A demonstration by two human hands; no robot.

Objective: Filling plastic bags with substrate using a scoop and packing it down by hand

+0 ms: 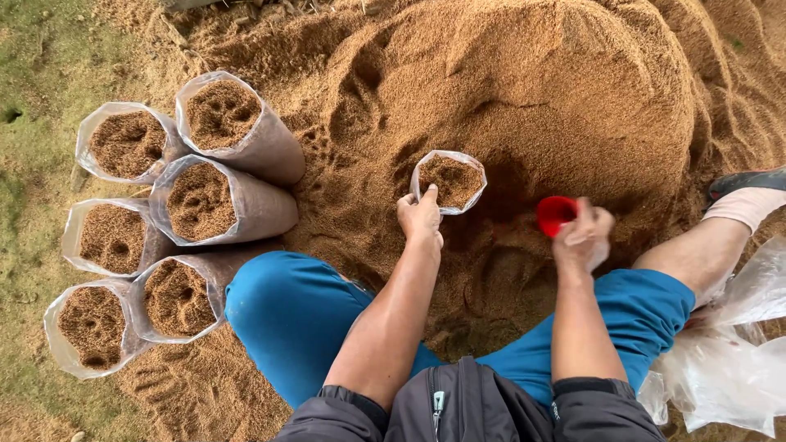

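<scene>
Fingers of the left hand (pixel 421 218) curl over the near rim of a small clear plastic bag (pixel 448 181), pinching its edge; the bag stands upright, sunk into the foot of the sawdust heap (pixel 540 90), and is filled almost to the brim with the same brown stuff. Fingers of the right hand (pixel 583 237) are folded round a small red cup (pixel 555 214), whose open mouth faces left, toward the bag but apart from it; the hand is blurred, so exactly how the fingertips lie cannot be told. Both forearms are bare, coming out of dark grey sleeves, with a dark pouch with a zip (pixel 463 405) between them at the bottom edge. Under the arms are the person's knees in blue shorts (pixel 295 315), spread to either side of a hollow scooped in the heap. The right shin runs off to the right, ending at a dark shoe (pixel 745 182) resting on the sawdust.

Well to the left, six filled bags (pixel 201 200) of the same clear plastic lie in a tight cluster, mouths toward the camera, each packed with sawdust whose surface is dented. They rest partly on grass (pixel 33 74) and partly on spilled sawdust. At the right edge, beside the right knee, lies a crumpled pile of empty clear bags (pixel 729 368).
</scene>
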